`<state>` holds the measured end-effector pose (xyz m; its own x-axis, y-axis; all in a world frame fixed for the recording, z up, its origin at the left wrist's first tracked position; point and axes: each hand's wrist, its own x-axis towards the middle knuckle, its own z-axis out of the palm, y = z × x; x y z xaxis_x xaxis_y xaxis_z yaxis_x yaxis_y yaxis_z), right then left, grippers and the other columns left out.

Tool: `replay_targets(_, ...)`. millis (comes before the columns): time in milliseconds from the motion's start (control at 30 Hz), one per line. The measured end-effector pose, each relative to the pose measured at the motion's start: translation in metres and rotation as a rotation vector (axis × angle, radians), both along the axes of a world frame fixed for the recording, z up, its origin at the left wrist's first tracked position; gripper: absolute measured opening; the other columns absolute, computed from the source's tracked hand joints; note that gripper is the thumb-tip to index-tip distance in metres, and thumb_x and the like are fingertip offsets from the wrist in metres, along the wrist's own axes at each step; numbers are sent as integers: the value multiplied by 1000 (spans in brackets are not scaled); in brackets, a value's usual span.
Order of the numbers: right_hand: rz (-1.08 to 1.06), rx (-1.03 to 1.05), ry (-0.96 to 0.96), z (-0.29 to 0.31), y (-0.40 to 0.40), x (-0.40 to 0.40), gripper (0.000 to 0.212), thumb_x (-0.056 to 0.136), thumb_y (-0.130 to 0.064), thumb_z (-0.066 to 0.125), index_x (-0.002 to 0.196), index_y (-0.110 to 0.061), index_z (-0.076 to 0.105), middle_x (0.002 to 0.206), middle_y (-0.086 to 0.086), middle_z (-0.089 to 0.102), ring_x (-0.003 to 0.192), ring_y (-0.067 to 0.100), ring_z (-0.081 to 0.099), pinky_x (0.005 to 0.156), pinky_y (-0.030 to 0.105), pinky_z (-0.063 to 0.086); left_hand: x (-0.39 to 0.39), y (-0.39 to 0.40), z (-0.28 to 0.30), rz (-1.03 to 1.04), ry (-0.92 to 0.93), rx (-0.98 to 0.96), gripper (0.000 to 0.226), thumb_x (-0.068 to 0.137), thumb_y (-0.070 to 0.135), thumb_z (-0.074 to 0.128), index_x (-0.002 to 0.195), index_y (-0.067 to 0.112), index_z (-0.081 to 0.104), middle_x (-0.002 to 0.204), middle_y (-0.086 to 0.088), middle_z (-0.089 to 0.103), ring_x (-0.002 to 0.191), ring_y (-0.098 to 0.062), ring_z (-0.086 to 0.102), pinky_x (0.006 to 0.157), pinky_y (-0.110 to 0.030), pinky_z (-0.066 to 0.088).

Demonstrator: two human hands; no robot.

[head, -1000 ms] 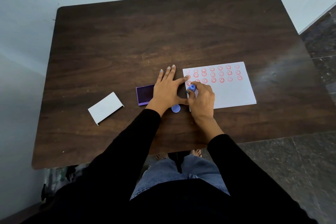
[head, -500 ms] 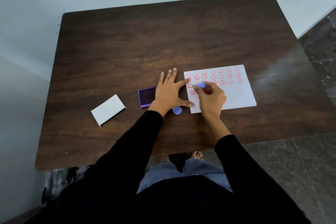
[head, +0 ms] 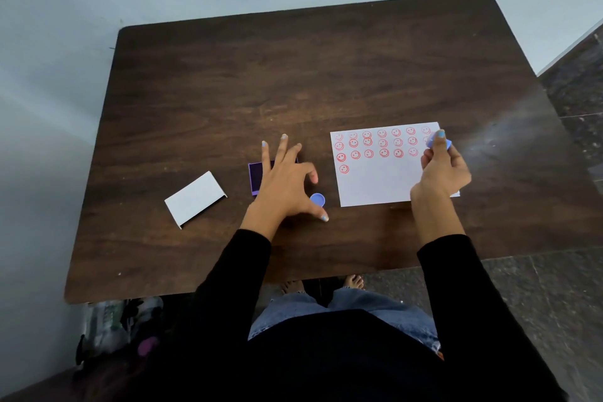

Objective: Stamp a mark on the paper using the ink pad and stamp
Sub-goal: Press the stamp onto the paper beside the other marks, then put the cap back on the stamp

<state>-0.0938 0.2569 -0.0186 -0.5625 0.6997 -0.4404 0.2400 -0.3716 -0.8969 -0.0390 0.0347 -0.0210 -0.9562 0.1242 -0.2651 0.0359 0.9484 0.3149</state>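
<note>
On the dark wooden table (head: 293,75), a white folded card (head: 195,198) lies far left. The left hand (head: 287,183), fingers spread and holding nothing, partly covers the purple ink pad (head: 256,174), beside a small blue cap (head: 317,198). The right hand (head: 443,170) pinches the blue stamp (head: 432,141) over the paper (head: 375,179), whose top rows carry red smiley marks.

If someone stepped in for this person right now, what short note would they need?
Right hand: holds the stamp in its fingers, raised over the paper's far right corner.
Left hand: open, spread over the ink pad, gripping nothing.
Paper: on the table, three rows of red smileys plus one in a fourth row.
Small blue cap: beside the left thumb.
White lid: left of the pad.
Left: probably re-ink and continue the fourth row.
</note>
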Motion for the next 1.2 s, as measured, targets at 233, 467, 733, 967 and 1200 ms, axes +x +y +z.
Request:
replay_targets(233, -10, 4, -3, 6, 4, -3, 15, 78, -33, 73, 77, -19, 69, 78, -1, 71, 70, 9, 64, 66, 18, 57, 9, 5, -2, 5, 10, -48, 44, 56, 53, 81, 90, 31, 64, 158, -10, 14, 145, -31, -17, 105, -51, -27)
replay_targets(467, 36, -19, 10, 8, -1, -8, 23, 78, -31, 73, 90, -12, 70, 79, 0, 71, 64, 8, 64, 59, 16, 54, 9, 9, -1, 116, 59, 101, 25, 68, 39, 78, 89, 29, 68, 158, -6, 18, 146, -26, -13, 107, -51, -25)
replay_targets(733, 610, -81, 132, 14, -81, 5, 6, 85, -15, 66, 89, -12, 67, 79, 0, 70, 73, 11, 66, 64, 17, 56, 4, 9, 12, 446, 251, 333, 22, 73, 31, 72, 92, 29, 61, 102, 13, 63, 130, -16, 40, 113, -54, -9)
replay_targets(967, 1001, 16, 81, -3, -113, 29, 21, 82, -22, 69, 102, -16, 67, 95, 0, 72, 91, 15, 69, 80, 32, 58, 12, -3, 12, 598, 334, 397, 21, 71, 33, 70, 91, 32, 65, 92, 14, 65, 109, -12, 52, 111, -54, 13)
replay_targets(1200, 1019, -93, 79, -2, -118, 27, 23, 83, -18, 68, 105, -11, 66, 98, 6, 72, 91, 17, 70, 74, 29, 60, 18, -4, 13, 657, 384, 501, 22, 75, 29, 70, 97, 32, 68, 99, 12, 69, 108, -9, 54, 108, -43, 19)
